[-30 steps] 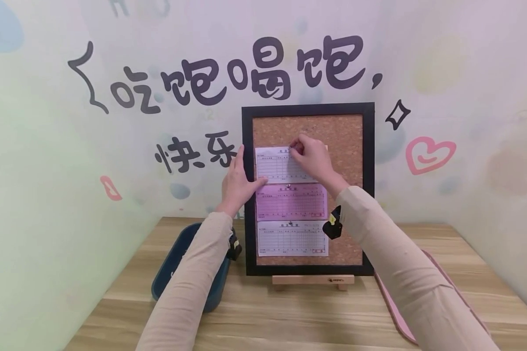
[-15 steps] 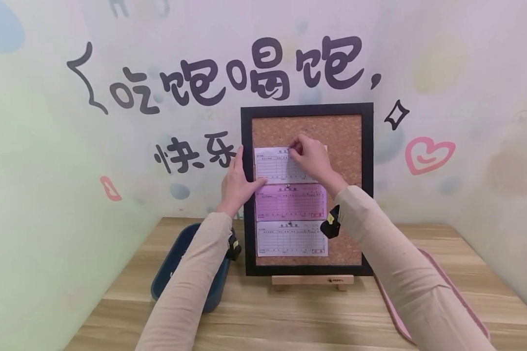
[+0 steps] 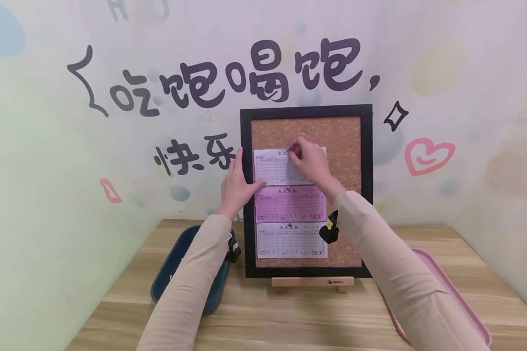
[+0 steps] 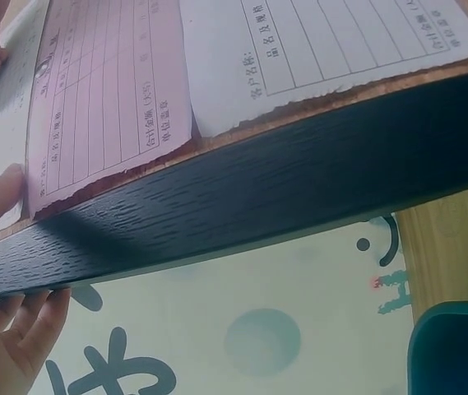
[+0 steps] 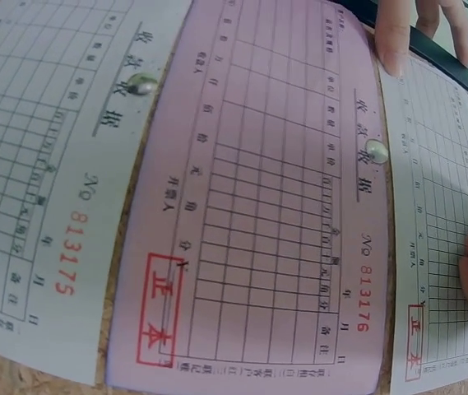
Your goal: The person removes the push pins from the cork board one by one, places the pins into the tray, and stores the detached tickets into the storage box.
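Observation:
A black-framed cork board (image 3: 344,146) stands on a small wooden easel (image 3: 313,281). Three receipt slips run down it: a white top slip (image 3: 270,168), a pink middle slip (image 3: 290,207) and a white bottom slip (image 3: 292,243). Round-headed pushpins show on the pink slip and the bottom one. My left hand (image 3: 236,190) grips the board's left frame edge, fingers behind, thumb on paper near where the top and pink slips meet. At the top slip's upper middle, my right hand (image 3: 312,158) pinches a small pushpin (image 3: 288,150), mostly hidden by the fingertips.
A dark blue bin (image 3: 215,297) stands left of the board, partly behind the left sleeve. To the right, a pink tray (image 3: 458,297) lies under the right forearm. The wall behind bears large painted characters.
Both hands keep their places on the board and at the top slip. The head view has shifted very slightly, so the scene sits a little lower.

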The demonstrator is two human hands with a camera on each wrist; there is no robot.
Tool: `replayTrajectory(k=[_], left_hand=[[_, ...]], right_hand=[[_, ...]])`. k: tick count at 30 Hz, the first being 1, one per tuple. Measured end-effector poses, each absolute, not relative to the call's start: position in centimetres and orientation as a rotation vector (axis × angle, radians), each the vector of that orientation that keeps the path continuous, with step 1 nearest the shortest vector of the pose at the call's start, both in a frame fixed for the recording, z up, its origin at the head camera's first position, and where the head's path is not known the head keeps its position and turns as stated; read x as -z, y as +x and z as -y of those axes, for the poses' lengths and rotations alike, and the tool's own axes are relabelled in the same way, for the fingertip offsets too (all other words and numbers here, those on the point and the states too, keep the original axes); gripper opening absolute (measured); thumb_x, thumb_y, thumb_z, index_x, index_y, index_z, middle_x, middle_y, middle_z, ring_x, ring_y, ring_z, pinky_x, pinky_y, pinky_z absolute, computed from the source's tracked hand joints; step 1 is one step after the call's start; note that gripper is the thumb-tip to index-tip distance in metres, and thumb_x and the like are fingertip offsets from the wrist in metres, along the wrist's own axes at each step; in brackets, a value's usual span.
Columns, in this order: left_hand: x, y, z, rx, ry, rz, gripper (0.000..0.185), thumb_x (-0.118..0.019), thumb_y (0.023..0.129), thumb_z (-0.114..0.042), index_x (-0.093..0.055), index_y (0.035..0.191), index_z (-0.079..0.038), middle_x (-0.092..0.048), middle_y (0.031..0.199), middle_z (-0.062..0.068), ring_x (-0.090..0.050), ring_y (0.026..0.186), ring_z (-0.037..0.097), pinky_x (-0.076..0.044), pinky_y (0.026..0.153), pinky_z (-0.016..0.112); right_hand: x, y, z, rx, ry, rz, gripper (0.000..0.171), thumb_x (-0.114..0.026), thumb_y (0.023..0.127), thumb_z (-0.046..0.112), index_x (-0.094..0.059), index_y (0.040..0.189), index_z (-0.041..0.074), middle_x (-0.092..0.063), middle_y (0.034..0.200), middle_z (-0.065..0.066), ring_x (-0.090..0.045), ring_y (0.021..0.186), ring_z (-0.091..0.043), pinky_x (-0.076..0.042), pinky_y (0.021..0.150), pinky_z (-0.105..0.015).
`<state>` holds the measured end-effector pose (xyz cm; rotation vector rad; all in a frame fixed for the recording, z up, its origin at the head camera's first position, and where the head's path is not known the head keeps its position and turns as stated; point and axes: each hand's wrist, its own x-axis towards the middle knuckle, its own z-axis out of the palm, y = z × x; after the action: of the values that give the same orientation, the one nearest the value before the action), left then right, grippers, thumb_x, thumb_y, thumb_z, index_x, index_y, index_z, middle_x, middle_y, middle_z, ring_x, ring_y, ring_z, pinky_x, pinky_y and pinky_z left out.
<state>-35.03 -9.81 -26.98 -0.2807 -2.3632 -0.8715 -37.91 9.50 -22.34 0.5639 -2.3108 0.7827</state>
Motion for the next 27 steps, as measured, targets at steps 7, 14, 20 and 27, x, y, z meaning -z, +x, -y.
replayTrajectory(k=[7,14,20,27], left_hand=[[27.04,-35.08,9.85,0.87,-0.282,2.366,0.099,-0.075,0.071,-0.035,-0.013,0.146,-0.013,-0.04,0.134,0.018,-0.057,0.089,0.034,-0.047,0.077,0.043],[27.0,-35.14,9.81,0.874,-0.28,2.363,0.099,-0.075,0.072,-0.035,-0.013,0.146,-0.013,-0.037,0.137,0.018,-0.057,0.091,0.034,-0.046,0.078,0.043],[27.03,-35.08,9.81,0.876,-0.278,2.371,0.099,-0.075,0.072,-0.035,-0.012,0.146,-0.015,-0.037,0.137,0.019,-0.057,0.092,0.035,-0.046,0.079,0.044],[27.03,-35.07,9.8,0.878,-0.278,2.366,0.099,-0.075,0.072,-0.035,-0.013,0.146,-0.014,-0.037,0.137,0.018,-0.057,0.092,0.035,-0.046,0.079,0.044]], right_hand=[[22.6,-37.74,-9.41,-0.813,0.542,2.3,0.013,-0.054,0.087,0.01,-0.059,0.098,0.005,-0.056,0.073,-0.005,-0.048,0.063,-0.017,-0.037,0.058,-0.027],[22.63,-37.77,-9.47,-0.835,0.541,2.288,0.012,-0.054,0.088,0.011,-0.06,0.097,0.005,-0.055,0.072,-0.006,-0.048,0.063,-0.018,-0.036,0.057,-0.028],[22.65,-37.78,-9.42,-0.834,0.535,2.284,0.011,-0.055,0.088,0.011,-0.06,0.095,0.005,-0.057,0.073,-0.006,-0.048,0.063,-0.017,-0.037,0.058,-0.027],[21.99,-37.46,-9.18,-0.848,0.485,2.347,0.013,-0.054,0.088,0.012,-0.061,0.096,0.004,-0.061,0.079,-0.007,-0.052,0.067,-0.018,-0.04,0.061,-0.029]])
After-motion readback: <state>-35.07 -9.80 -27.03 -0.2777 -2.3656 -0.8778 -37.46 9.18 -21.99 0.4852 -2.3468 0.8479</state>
